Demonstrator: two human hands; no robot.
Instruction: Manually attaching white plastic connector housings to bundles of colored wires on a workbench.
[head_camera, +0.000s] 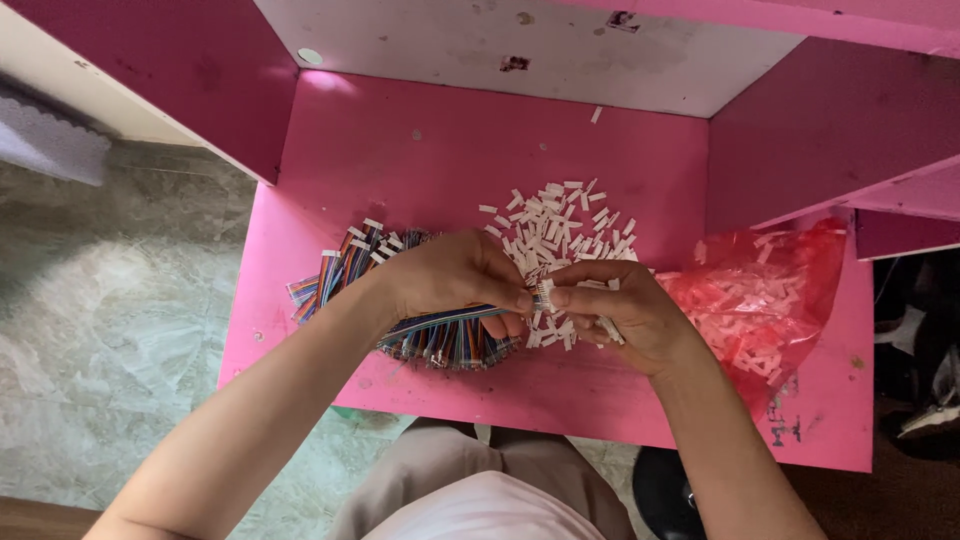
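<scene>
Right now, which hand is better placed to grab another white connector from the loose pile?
The right hand, probably. It sits at the edge of the pile of white connectors and pinches only one small connector, while the left hand is occupied gripping the coloured ribbon cable.

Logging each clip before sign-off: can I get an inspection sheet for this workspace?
Surface: pink table, scuffed, with pink side panels.
Job's things: multicoloured ribbon wires in a pile at left; one strip pinched in the left hand. White connectors heaped at centre; the right hand pinches one at the wire end, fingertips of both hands meeting.
Clutter: red plastic bag of more connectors at right; a few stray connectors on the table.
Grippers: both hands closed in pinch grips.
Cables: only the ribbon wires; nothing else seen.
Surroundings: marbled floor at left, dark objects at far right, too dim to identify.
</scene>
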